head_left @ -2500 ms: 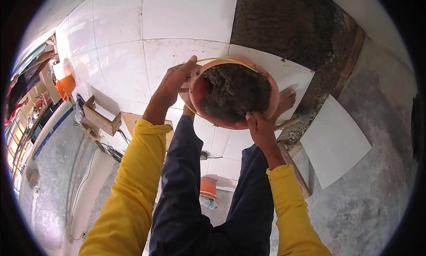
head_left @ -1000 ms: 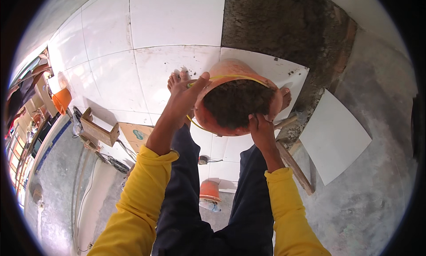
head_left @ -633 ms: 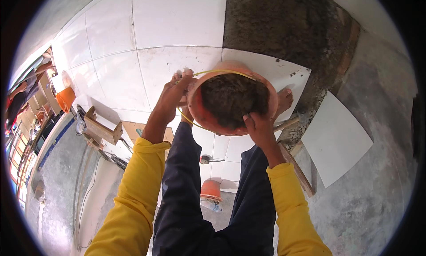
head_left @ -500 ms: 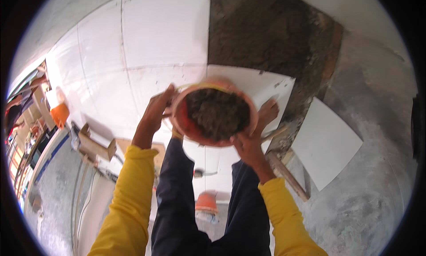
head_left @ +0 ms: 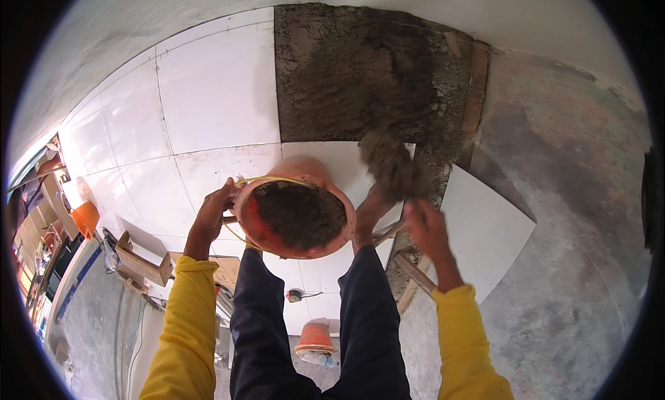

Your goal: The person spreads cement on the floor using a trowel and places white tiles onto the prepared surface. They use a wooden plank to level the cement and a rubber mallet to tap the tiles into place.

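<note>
bucket (head_left: 305, 168): probably heavy, stiff; grip rim
left hand (head_left: 210, 216): holds bucket rim
right hand (head_left: 427, 227): blurred, cannot tell; mortar (head_left: 389, 161) beyond

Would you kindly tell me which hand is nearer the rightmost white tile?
Right. In this view, the right hand appears beside the white tile; the left hand is farther away, across the bucket, at its left rim.

Shiny white floor tiles (head_left: 215, 81) spread out left of the left fingers (head_left: 223, 194) and past them. Right of the right fingers (head_left: 417, 211), the bare floor (head_left: 575, 261) is grey and blotchy. A pale wall (head_left: 547, 33) stands beyond all the fingers. Light shines on the tiles.
</note>
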The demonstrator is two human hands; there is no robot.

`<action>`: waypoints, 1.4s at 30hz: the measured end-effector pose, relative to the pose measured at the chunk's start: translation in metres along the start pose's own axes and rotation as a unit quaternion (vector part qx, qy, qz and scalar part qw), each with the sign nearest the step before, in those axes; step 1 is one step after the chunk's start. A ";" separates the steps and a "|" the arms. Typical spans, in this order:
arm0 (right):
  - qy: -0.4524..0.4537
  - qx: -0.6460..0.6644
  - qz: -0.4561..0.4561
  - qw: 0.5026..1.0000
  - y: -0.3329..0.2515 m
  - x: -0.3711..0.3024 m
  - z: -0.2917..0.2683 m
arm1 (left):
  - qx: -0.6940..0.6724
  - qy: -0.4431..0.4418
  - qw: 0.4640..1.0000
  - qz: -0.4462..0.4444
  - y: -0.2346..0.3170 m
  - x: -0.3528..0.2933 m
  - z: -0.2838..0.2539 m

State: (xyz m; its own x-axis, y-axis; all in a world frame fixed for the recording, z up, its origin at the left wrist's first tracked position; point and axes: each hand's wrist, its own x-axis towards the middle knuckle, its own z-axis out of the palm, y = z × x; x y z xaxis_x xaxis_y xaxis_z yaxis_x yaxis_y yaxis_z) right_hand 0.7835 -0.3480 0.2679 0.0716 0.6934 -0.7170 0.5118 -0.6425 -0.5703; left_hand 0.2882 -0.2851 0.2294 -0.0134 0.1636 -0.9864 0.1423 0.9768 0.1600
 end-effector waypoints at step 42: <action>-0.054 -0.291 -0.159 0.942 0.036 -0.044 0.228 | 0.153 0.124 0.967 0.161 -0.038 -0.018 0.054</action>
State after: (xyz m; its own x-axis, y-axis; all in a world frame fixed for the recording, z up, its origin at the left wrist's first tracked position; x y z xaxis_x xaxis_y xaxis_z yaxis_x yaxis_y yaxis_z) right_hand 0.6039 -0.4762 0.1873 -0.2349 0.7635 -0.6016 0.8778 -0.0992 -0.4686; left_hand 0.3362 -0.3329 0.2387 -0.1518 0.5182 -0.8417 0.4643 0.7891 0.4021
